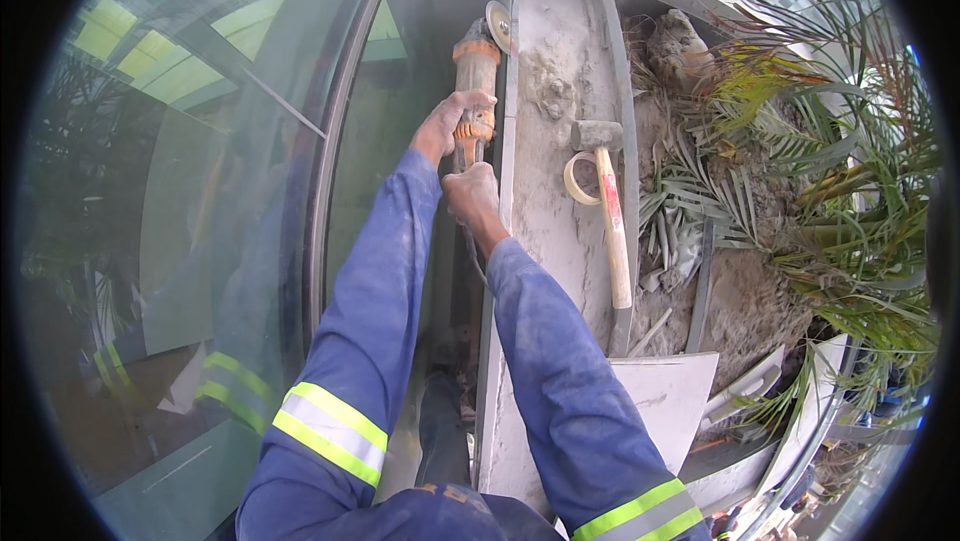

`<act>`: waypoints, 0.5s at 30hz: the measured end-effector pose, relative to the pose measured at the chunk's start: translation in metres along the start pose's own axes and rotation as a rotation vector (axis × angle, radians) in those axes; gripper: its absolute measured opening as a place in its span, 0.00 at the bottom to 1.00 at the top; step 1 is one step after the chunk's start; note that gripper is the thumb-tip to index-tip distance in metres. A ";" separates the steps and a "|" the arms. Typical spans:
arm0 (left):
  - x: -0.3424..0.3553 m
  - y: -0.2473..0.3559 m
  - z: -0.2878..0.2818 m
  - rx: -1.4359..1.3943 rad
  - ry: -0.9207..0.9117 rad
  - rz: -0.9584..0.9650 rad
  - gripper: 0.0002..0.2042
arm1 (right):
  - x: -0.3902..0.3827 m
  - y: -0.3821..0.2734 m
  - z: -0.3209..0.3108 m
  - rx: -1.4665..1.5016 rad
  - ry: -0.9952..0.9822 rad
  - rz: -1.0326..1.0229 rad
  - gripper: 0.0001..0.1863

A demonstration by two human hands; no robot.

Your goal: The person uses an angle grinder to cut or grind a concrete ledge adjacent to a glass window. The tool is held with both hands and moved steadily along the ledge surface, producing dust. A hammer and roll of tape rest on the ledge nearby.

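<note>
Both of my hands are closed round an orange angle grinder (pixel 477 81) coated in grey dust. My left hand (pixel 452 125) wraps its body from the left side. Nearer to me, my right hand (pixel 472 191) grips the rear handle, and a cord hangs down below it. At the far end, the grinder's round disc (pixel 498 27) meets the upright edge of a grey slab (pixel 511 71); pale dust hangs around it. To the right, on the dusty ledge (pixel 540 231), lie a mallet (pixel 612 211) with a wooden handle and a roll of tape (pixel 579 179) beside it.
A large glass pane (pixel 230 201) with a dark metal frame (pixel 335 121) stands close on my left. Beyond the ledge on the right are soil, a rock (pixel 680 51) and palm fronds (pixel 830 171). Loose pale panels (pixel 665 391) lean at the lower right.
</note>
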State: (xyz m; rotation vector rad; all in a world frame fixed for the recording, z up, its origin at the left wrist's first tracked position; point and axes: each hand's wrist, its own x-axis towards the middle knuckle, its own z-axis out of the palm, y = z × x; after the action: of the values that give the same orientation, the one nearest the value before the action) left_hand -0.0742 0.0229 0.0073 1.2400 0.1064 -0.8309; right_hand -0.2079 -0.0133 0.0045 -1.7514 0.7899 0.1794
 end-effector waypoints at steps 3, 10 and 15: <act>0.000 0.001 0.001 0.010 0.014 0.000 0.25 | 0.002 0.001 0.001 0.012 -0.005 -0.008 0.13; -0.005 0.000 -0.001 0.027 -0.011 0.005 0.27 | -0.004 0.000 0.000 0.013 -0.011 0.025 0.14; -0.003 -0.002 -0.002 0.052 -0.026 -0.007 0.25 | -0.004 0.002 0.000 -0.007 -0.020 0.038 0.15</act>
State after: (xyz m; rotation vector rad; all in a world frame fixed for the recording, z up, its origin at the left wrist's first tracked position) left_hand -0.0765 0.0263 0.0065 1.2774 0.0690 -0.8603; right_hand -0.2127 -0.0122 0.0051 -1.7398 0.8096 0.2255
